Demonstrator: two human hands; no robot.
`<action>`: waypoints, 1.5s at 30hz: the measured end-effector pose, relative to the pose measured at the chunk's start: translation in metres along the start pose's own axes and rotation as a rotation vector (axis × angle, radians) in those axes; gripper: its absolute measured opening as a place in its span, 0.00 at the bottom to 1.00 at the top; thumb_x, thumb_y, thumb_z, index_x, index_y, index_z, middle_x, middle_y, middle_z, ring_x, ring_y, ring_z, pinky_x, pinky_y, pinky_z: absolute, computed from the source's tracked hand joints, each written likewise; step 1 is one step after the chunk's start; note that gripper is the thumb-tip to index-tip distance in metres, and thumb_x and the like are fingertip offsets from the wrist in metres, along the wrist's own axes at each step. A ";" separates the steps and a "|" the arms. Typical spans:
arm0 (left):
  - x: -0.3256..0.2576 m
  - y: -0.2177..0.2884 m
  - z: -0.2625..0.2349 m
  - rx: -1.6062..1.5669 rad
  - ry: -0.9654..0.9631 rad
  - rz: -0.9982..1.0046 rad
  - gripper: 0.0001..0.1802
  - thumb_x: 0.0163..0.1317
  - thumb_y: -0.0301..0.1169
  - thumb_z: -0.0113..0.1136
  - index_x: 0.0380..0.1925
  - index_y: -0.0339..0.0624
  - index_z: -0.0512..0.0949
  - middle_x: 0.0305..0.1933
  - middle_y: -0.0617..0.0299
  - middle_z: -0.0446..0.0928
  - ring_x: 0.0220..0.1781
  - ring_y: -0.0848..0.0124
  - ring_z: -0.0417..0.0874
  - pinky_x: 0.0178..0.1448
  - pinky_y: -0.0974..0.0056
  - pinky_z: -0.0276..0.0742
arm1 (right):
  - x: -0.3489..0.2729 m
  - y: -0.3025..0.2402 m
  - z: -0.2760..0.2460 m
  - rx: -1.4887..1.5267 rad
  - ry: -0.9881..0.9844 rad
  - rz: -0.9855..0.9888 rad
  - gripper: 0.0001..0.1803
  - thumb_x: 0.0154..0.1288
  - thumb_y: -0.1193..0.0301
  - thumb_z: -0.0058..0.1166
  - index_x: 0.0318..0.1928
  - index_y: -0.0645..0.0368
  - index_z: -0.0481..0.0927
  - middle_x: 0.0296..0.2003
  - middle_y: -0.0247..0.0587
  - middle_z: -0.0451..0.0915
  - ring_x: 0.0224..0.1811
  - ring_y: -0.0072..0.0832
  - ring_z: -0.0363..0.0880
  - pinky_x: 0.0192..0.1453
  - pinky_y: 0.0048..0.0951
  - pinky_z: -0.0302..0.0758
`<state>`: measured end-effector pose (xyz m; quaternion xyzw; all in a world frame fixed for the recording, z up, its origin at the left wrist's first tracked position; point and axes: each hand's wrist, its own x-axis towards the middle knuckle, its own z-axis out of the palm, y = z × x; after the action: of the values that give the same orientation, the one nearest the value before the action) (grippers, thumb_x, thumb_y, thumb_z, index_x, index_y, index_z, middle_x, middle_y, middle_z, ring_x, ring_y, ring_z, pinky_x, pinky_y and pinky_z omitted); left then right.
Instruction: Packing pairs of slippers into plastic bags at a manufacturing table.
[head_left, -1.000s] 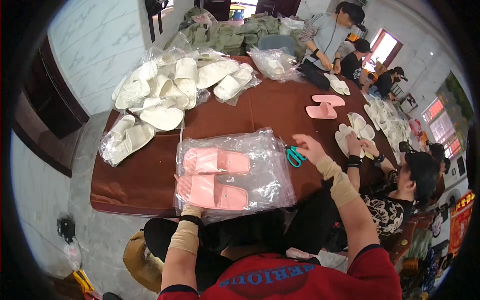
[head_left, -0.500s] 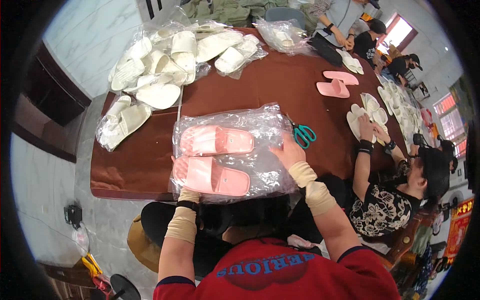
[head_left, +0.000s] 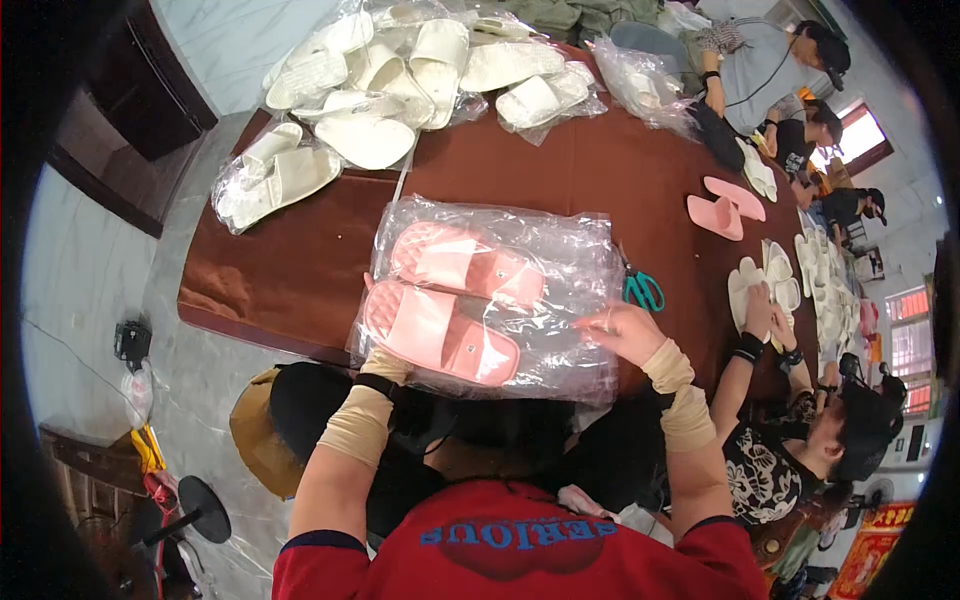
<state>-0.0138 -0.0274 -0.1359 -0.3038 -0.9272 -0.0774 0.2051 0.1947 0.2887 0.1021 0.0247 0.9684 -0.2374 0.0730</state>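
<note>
A clear plastic bag [head_left: 500, 290] holding a pair of pink slippers [head_left: 450, 305] lies flat at the near edge of the brown table [head_left: 620, 170], directly at 12 o'clock from the person, a position that appears to keep the film spread and both slippers side by side. The left hand [head_left: 385, 362], at the bag's 7 o'clock corner, is largely hidden under the film, so its grip cannot be told, while the right hand [head_left: 625, 330], at the 4 o'clock edge, has its fingers closed on the plastic, apparently tensioning it. Green-handled scissors [head_left: 640, 288] lie just beyond the right hand at 1 o'clock, bagged white slippers [head_left: 390, 90] are piled at 11 o'clock, and another person's hands [head_left: 760, 320] work at 3 o'clock.
</note>
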 end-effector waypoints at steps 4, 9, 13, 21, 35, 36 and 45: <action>-0.006 0.001 0.010 0.000 0.049 0.017 0.34 0.70 0.52 0.34 0.70 0.45 0.58 0.76 0.57 0.53 0.77 0.51 0.49 0.76 0.39 0.37 | -0.001 0.002 0.006 -0.183 -0.156 0.000 0.21 0.55 0.65 0.61 0.52 0.41 0.82 0.33 0.46 0.80 0.39 0.43 0.80 0.42 0.40 0.75; -0.004 0.011 0.020 0.011 0.127 0.011 0.34 0.70 0.51 0.33 0.70 0.43 0.58 0.75 0.57 0.54 0.77 0.52 0.51 0.77 0.40 0.37 | 0.012 0.008 0.048 0.086 -0.192 -0.151 0.20 0.61 0.58 0.59 0.52 0.47 0.79 0.39 0.41 0.81 0.43 0.42 0.81 0.48 0.39 0.78; 0.008 0.008 0.026 0.057 0.196 -0.020 0.34 0.71 0.51 0.33 0.70 0.41 0.58 0.75 0.57 0.55 0.76 0.52 0.51 0.77 0.41 0.38 | 0.045 -0.034 0.027 0.051 0.139 -0.295 0.20 0.62 0.58 0.57 0.55 0.44 0.79 0.57 0.43 0.74 0.58 0.43 0.74 0.59 0.41 0.74; 0.016 0.016 0.028 0.146 0.369 -0.048 0.35 0.71 0.50 0.31 0.70 0.38 0.58 0.75 0.56 0.56 0.76 0.52 0.53 0.78 0.42 0.39 | 0.131 -0.066 0.061 -0.017 -0.089 -0.551 0.18 0.63 0.63 0.53 0.53 0.50 0.78 0.62 0.49 0.63 0.68 0.51 0.58 0.72 0.48 0.57; 0.087 0.016 -0.116 -0.194 -0.289 0.216 0.33 0.63 0.52 0.44 0.69 0.61 0.62 0.80 0.61 0.38 0.80 0.50 0.34 0.68 0.22 0.27 | 0.112 -0.037 0.058 -0.057 0.115 -0.589 0.15 0.60 0.69 0.50 0.47 0.59 0.77 0.55 0.47 0.74 0.62 0.48 0.68 0.69 0.45 0.63; 0.084 0.021 -0.111 -0.207 -0.284 0.230 0.33 0.63 0.52 0.44 0.69 0.61 0.62 0.80 0.61 0.38 0.80 0.50 0.34 0.68 0.22 0.27 | 0.115 -0.025 0.066 -0.059 0.165 -0.642 0.16 0.61 0.68 0.49 0.48 0.59 0.78 0.55 0.47 0.73 0.61 0.48 0.68 0.68 0.46 0.63; 0.103 -0.049 -0.129 -0.650 -0.304 0.088 0.18 0.61 0.32 0.55 0.52 0.44 0.77 0.65 0.52 0.67 0.69 0.53 0.64 0.66 0.41 0.59 | 0.117 -0.010 0.086 -0.298 0.012 -0.533 0.11 0.61 0.68 0.47 0.42 0.55 0.79 0.60 0.44 0.71 0.67 0.44 0.63 0.73 0.48 0.54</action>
<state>-0.0755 -0.0470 0.0233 -0.4009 -0.8601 -0.3130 -0.0393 0.0891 0.2416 0.0139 -0.2398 0.9653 -0.1034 0.0053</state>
